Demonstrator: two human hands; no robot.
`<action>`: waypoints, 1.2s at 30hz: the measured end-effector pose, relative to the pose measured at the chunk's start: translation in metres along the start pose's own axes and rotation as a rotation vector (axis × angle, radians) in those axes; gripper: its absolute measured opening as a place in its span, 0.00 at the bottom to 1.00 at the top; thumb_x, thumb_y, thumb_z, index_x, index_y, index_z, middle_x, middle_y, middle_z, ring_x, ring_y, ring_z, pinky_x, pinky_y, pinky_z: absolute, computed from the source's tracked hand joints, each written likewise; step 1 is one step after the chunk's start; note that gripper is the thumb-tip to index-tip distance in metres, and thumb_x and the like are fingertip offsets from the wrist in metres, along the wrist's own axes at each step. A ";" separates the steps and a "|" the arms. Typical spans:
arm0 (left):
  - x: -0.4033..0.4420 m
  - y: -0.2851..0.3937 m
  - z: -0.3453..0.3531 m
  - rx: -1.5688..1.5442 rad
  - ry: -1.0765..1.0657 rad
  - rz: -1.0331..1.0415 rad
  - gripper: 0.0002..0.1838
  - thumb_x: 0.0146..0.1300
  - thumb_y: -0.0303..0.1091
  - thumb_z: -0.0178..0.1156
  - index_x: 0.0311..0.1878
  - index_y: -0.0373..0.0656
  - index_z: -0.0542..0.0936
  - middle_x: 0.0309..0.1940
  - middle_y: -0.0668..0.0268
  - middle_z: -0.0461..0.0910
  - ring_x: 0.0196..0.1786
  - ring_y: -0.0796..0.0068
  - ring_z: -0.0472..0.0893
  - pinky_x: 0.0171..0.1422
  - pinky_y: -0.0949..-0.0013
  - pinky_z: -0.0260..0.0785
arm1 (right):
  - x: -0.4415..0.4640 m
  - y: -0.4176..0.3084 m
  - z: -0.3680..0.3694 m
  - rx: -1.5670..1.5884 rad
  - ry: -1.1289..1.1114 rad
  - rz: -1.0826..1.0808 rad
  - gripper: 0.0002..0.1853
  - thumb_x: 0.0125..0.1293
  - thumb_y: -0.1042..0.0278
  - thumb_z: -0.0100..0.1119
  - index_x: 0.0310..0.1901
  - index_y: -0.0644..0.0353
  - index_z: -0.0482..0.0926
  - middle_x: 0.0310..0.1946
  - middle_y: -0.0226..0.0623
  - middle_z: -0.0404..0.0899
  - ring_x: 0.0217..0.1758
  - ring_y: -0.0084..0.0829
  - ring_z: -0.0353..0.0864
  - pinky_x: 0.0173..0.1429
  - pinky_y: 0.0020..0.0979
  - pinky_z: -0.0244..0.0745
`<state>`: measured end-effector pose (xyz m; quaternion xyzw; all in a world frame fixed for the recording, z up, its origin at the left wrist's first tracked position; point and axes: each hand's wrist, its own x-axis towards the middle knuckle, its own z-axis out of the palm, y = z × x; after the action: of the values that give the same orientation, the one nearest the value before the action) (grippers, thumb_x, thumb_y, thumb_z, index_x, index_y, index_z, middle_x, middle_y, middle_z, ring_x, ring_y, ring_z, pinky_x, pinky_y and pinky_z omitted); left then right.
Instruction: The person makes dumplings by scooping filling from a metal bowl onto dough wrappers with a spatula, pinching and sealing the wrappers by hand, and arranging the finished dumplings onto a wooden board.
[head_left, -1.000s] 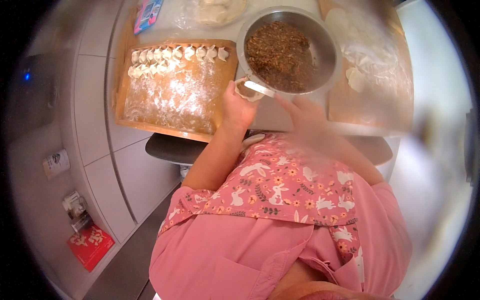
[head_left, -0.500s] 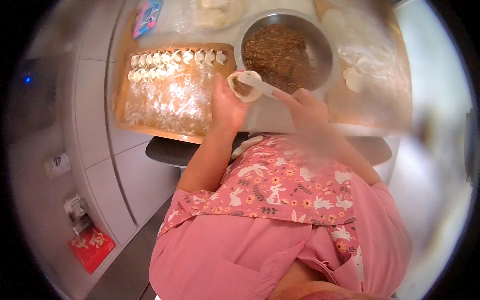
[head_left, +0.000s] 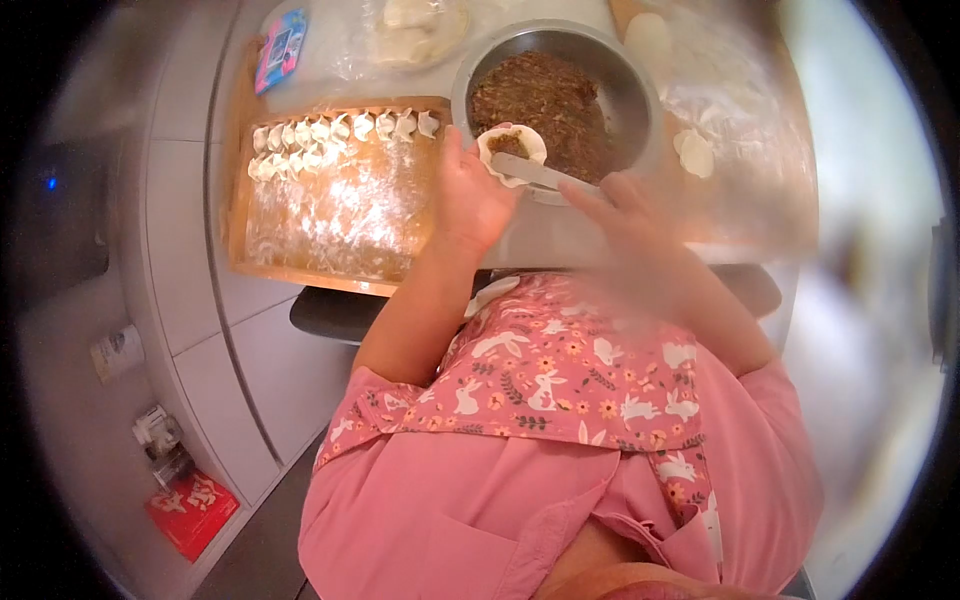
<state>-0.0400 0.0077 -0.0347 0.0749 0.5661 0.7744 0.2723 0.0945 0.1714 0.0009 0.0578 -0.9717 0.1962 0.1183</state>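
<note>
My left hand (head_left: 474, 198) cups a round dumpling wrapper (head_left: 537, 146) beside the near left rim of a steel bowl (head_left: 652, 130). A dab of brown meat filling (head_left: 507, 145) lies on the wrapper. In my right hand (head_left: 625, 208) is a pale flat spatula (head_left: 535, 172), with its blade over the wrapper, at the filling. More brown filling (head_left: 545, 95) covers much of the bowl's floor. The spatula's handle end is hidden in my fingers.
On the left, a floured wooden board (head_left: 330, 225) carries two rows of folded dumplings (head_left: 320, 130). Loose wrappers (head_left: 695, 153) lie on a floured board (head_left: 745, 215) at right. A blue-and-pink packet (head_left: 281, 50) and a plastic-covered pale dough (head_left: 420, 30) are behind.
My left hand and the wrapper have shifted right, to the bowl's edge. The spatula blade has swung from the wrapper's upper edge down across it. The whole view has shifted slightly.
</note>
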 end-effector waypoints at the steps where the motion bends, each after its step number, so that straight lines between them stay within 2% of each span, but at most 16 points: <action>1: 0.000 0.001 0.000 0.000 -0.002 0.002 0.19 0.67 0.42 0.42 0.51 0.36 0.69 0.49 0.58 0.72 0.53 0.65 0.72 0.59 0.60 0.63 | -0.001 0.001 -0.001 0.013 0.006 0.012 0.29 0.50 0.77 0.52 0.55 0.37 0.71 0.27 0.34 0.67 0.32 0.36 0.71 0.29 0.35 0.68; 6: 0.000 0.000 0.004 0.011 -0.014 0.010 0.19 0.66 0.41 0.44 0.51 0.36 0.69 0.48 0.58 0.73 0.53 0.66 0.72 0.58 0.61 0.64 | 0.003 -0.002 -0.001 0.097 0.030 0.118 0.29 0.51 0.78 0.50 0.56 0.37 0.70 0.27 0.34 0.68 0.32 0.38 0.71 0.31 0.36 0.67; 12: 0.002 0.004 -0.002 0.003 -0.018 0.021 0.19 0.65 0.40 0.47 0.52 0.35 0.70 0.48 0.58 0.73 0.52 0.67 0.72 0.57 0.63 0.65 | 0.004 -0.008 0.003 0.108 -0.052 0.207 0.29 0.52 0.78 0.49 0.56 0.36 0.70 0.29 0.34 0.70 0.34 0.38 0.73 0.33 0.37 0.68; 15: 0.003 0.008 -0.002 0.001 -0.071 0.016 0.19 0.65 0.40 0.49 0.52 0.35 0.70 0.48 0.59 0.73 0.52 0.67 0.73 0.56 0.64 0.65 | 0.007 -0.009 -0.004 0.088 -0.028 0.226 0.29 0.52 0.78 0.49 0.57 0.40 0.69 0.31 0.34 0.70 0.36 0.37 0.73 0.33 0.37 0.69; 18: 0.001 0.011 0.002 0.015 -0.170 0.003 0.19 0.64 0.39 0.50 0.52 0.35 0.70 0.48 0.59 0.73 0.51 0.68 0.73 0.56 0.65 0.66 | 0.018 0.000 0.009 0.153 0.205 0.122 0.26 0.50 0.76 0.53 0.54 0.47 0.72 0.32 0.34 0.70 0.37 0.37 0.72 0.34 0.37 0.69; 20: -0.001 0.012 0.005 0.029 -0.232 -0.010 0.19 0.64 0.39 0.51 0.52 0.35 0.70 0.48 0.59 0.73 0.51 0.68 0.73 0.56 0.65 0.66 | 0.021 0.003 0.020 0.096 0.258 0.030 0.18 0.48 0.74 0.58 0.44 0.53 0.75 0.32 0.35 0.69 0.38 0.39 0.71 0.37 0.38 0.69; 21: -0.003 0.011 0.007 0.038 -0.257 -0.015 0.19 0.64 0.39 0.51 0.52 0.35 0.70 0.48 0.59 0.73 0.51 0.69 0.73 0.55 0.65 0.66 | 0.021 0.003 0.021 0.096 0.258 0.029 0.18 0.48 0.74 0.58 0.44 0.53 0.75 0.32 0.35 0.69 0.38 0.39 0.71 0.37 0.38 0.69; 23: -0.007 0.009 0.010 0.057 -0.299 -0.028 0.19 0.63 0.38 0.52 0.52 0.35 0.70 0.48 0.59 0.73 0.51 0.69 0.73 0.55 0.66 0.67 | 0.021 0.001 0.023 0.172 0.230 0.000 0.11 0.48 0.72 0.62 0.36 0.54 0.75 0.31 0.36 0.69 0.38 0.40 0.70 0.39 0.38 0.67; 24: -0.010 0.007 0.013 0.071 -0.315 -0.036 0.19 0.63 0.38 0.53 0.52 0.34 0.70 0.48 0.59 0.73 0.51 0.69 0.73 0.55 0.66 0.67 | 0.023 -0.001 0.022 0.173 0.230 0.000 0.11 0.48 0.72 0.62 0.36 0.54 0.75 0.31 0.36 0.69 0.38 0.40 0.70 0.39 0.38 0.67; 26: -0.016 0.003 0.016 0.093 -0.343 -0.047 0.19 0.63 0.38 0.54 0.52 0.34 0.70 0.48 0.59 0.73 0.51 0.70 0.73 0.54 0.67 0.67 | 0.029 -0.005 0.019 0.273 0.220 0.080 0.08 0.50 0.70 0.62 0.32 0.55 0.75 0.30 0.38 0.68 0.37 0.41 0.69 0.39 0.36 0.66; 30: -0.026 0.000 0.024 0.124 -0.343 -0.073 0.20 0.62 0.37 0.56 0.52 0.34 0.70 0.48 0.60 0.73 0.50 0.71 0.74 0.54 0.68 0.68 | 0.029 0.002 0.027 0.473 0.279 0.198 0.06 0.51 0.70 0.61 0.30 0.56 0.75 0.30 0.39 0.68 0.36 0.42 0.69 0.38 0.35 0.66; 32: -0.029 0.003 0.027 0.145 -0.326 -0.144 0.19 0.64 0.39 0.53 0.50 0.33 0.73 0.49 0.58 0.74 0.52 0.69 0.73 0.55 0.66 0.68 | 0.030 0.003 0.023 0.554 0.192 0.292 0.06 0.52 0.69 0.61 0.30 0.58 0.74 0.30 0.39 0.69 0.37 0.42 0.69 0.39 0.36 0.65; 34: -0.030 -0.001 0.027 0.056 -0.338 -0.192 0.19 0.66 0.39 0.51 0.51 0.33 0.73 0.49 0.60 0.74 0.52 0.73 0.74 0.55 0.71 0.69 | 0.030 0.000 0.020 0.589 0.185 0.324 0.07 0.52 0.69 0.61 0.30 0.58 0.74 0.31 0.39 0.69 0.38 0.42 0.69 0.41 0.37 0.65; 36: -0.032 0.004 0.030 0.020 -0.299 -0.218 0.18 0.66 0.39 0.50 0.50 0.33 0.73 0.48 0.59 0.75 0.54 0.71 0.73 0.57 0.69 0.67 | 0.030 -0.001 0.017 0.624 0.178 0.356 0.07 0.53 0.68 0.61 0.31 0.58 0.74 0.32 0.39 0.70 0.40 0.42 0.69 0.43 0.38 0.65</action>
<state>-0.0018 0.0163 -0.0148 0.1300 0.5316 0.7150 0.4351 0.0627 0.1617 -0.0063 -0.0963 -0.8459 0.5046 0.1429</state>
